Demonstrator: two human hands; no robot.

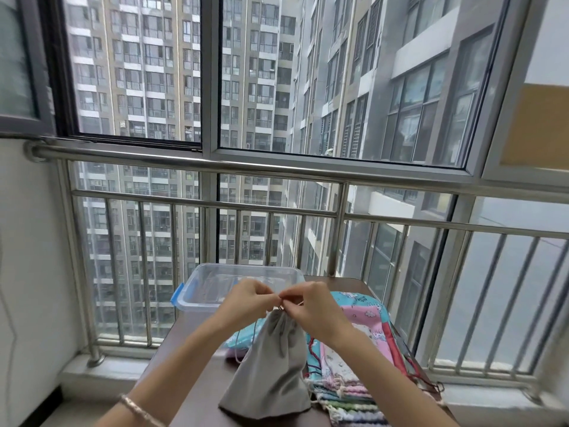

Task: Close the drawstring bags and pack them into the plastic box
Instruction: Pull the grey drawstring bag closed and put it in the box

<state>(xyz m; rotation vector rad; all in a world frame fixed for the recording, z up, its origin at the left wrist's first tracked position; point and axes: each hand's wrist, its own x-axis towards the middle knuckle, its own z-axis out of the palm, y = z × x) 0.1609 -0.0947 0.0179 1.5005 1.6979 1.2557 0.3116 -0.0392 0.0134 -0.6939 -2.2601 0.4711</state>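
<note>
by a high-rise window, both hands' fingers [278, 298] pinched the drawstring above the upright grey bag [271, 362], the plastic box [197, 300] just beyond.

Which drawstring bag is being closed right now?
The plain grey bag, held upright with its neck gathered; left hand and right hand pinch its cords. The patterned bags lie flat in a pile beside it.

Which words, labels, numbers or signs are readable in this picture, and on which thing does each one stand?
No text here can be read with certainty.
Turquoise bag: small dark marks near its top edge, perhaps letters, too blurred to read.
Grey bag: no writing visible.
Plastic box: no label visible.
</note>
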